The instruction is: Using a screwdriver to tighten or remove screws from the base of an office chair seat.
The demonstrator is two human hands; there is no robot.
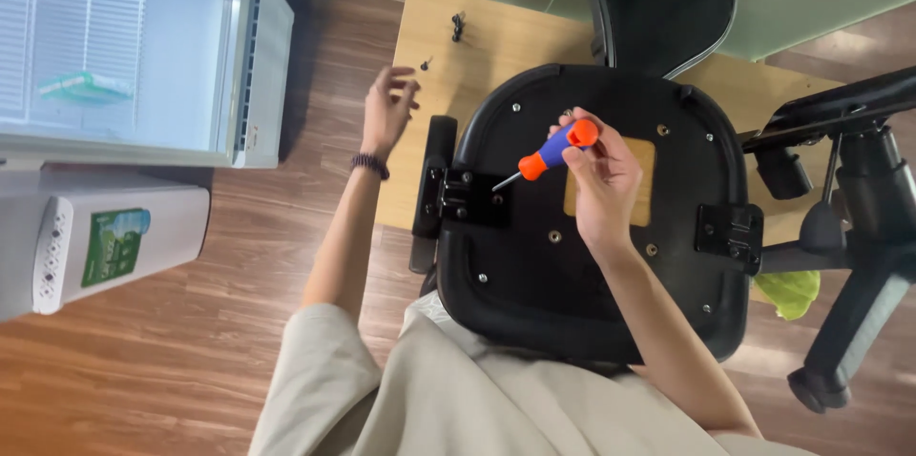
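1. My right hand [601, 179], at the centre of the frame, has its fingers wrapped around a screwdriver [549, 158] with an orange and blue handle. Its tip points down and to the left at the armrest bracket [468, 196] on the left edge of the upturned chair seat [534, 275].
2. My left hand [389, 111] is in the upper middle of the frame, fingers loosely spread and holding nothing. It hovers over the edge of the wooden board [477, 46], just beside a small loose screw [426, 63].
3. A darker bit of hardware [458, 27] lies farther up the board, well apart from both hands.
4. As I judge it, the work is partway. The left armrest [434, 184] sits against its bracket, and the right-hand bracket [730, 232] already lies on the seat. Loose hardware is still on the board, though, so some fastening looks left to do.
5. The chair base [859, 227] lies separate at the right of the frame.
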